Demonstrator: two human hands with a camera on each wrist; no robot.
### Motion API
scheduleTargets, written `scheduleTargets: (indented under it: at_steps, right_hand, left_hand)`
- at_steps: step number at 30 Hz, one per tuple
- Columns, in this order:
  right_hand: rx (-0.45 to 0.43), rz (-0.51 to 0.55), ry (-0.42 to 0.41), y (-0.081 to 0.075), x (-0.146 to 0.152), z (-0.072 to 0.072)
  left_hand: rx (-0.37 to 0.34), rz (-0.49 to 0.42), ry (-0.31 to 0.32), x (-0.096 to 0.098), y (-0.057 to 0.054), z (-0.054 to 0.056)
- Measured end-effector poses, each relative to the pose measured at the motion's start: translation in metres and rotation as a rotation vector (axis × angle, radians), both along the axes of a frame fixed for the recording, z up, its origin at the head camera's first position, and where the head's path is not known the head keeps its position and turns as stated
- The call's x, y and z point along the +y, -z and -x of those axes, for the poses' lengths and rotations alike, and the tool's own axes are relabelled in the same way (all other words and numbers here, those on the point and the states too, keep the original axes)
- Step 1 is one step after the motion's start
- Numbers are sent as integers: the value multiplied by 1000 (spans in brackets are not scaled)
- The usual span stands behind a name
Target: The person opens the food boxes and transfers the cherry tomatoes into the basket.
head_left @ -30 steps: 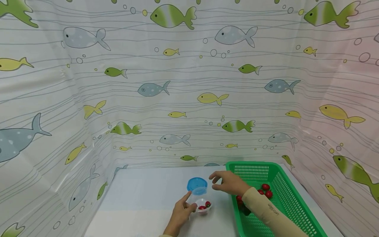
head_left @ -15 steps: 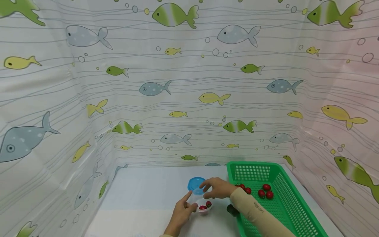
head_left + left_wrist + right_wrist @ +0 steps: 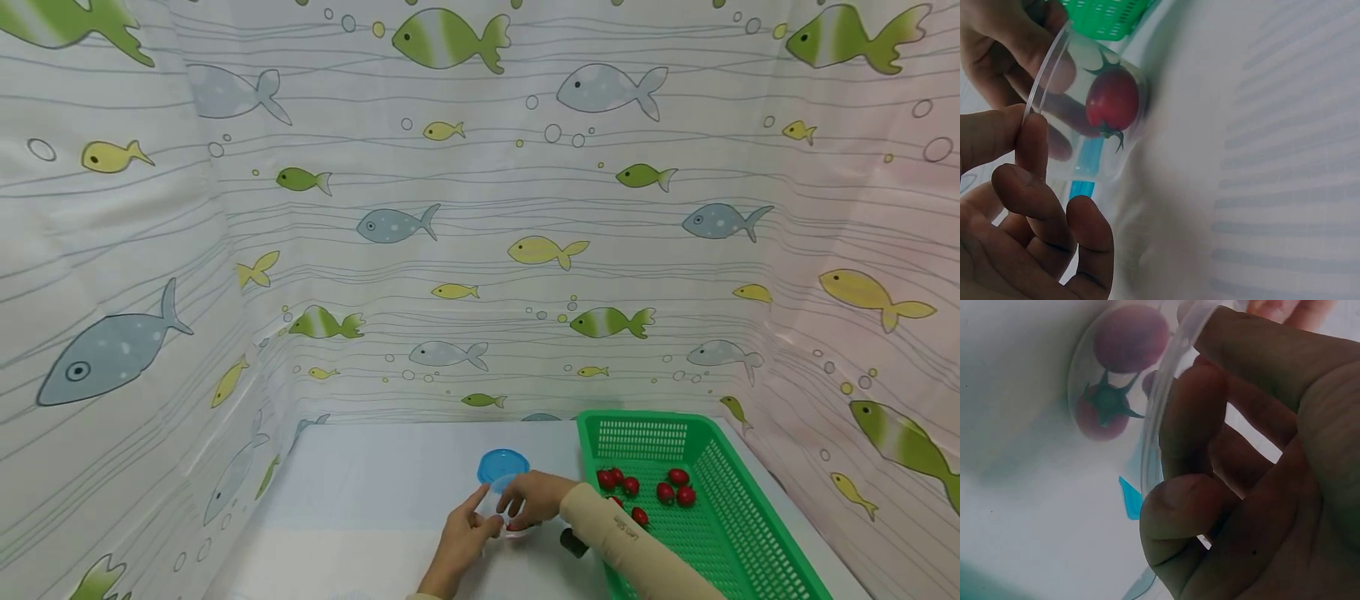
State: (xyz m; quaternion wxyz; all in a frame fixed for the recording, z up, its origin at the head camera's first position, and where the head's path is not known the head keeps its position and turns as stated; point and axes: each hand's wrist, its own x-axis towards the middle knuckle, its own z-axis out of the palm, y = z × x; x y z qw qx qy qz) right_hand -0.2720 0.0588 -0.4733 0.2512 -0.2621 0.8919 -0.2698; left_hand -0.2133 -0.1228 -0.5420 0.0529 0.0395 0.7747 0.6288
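A small clear plastic tub (image 3: 513, 534) stands on the white table, with red cherry tomatoes (image 3: 1132, 339) lying inside. My left hand (image 3: 463, 537) pinches the rim of the tub (image 3: 1067, 47) between thumb and finger. Over the tub's mouth is my right hand (image 3: 534, 497), its bent fingers (image 3: 1054, 69) reaching inside near a tomato (image 3: 1113, 100). No tomato shows between those fingers. In the right wrist view, the rim partly hides its fingertips.
Just behind the tub lies a blue lid (image 3: 502, 461). A green slotted basket (image 3: 720, 533) stands at the right, holding several more cherry tomatoes (image 3: 677, 477). Fish-print curtain (image 3: 480, 250) encloses the back and sides of the white table (image 3: 360, 500).
My right hand has moved left and down, away from the basket to the tub's mouth. My left hand stays at the rim. The head view has shifted slightly.
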Motion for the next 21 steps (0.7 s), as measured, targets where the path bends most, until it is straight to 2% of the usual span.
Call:
scheduleTargets:
  at_steps: [12, 17, 21]
  right_hand:
    - [229, -207, -75, 6, -9, -5]
    - [246, -284, -90, 8, -10, -5]
    - [226, -282, -77, 9, -10, -6]
  left_hand:
    - [13, -8, -3, 3, 1, 0]
    - [9, -2, -8, 3, 0, -1]
    - [-2, 9, -21, 4, 1, -2]
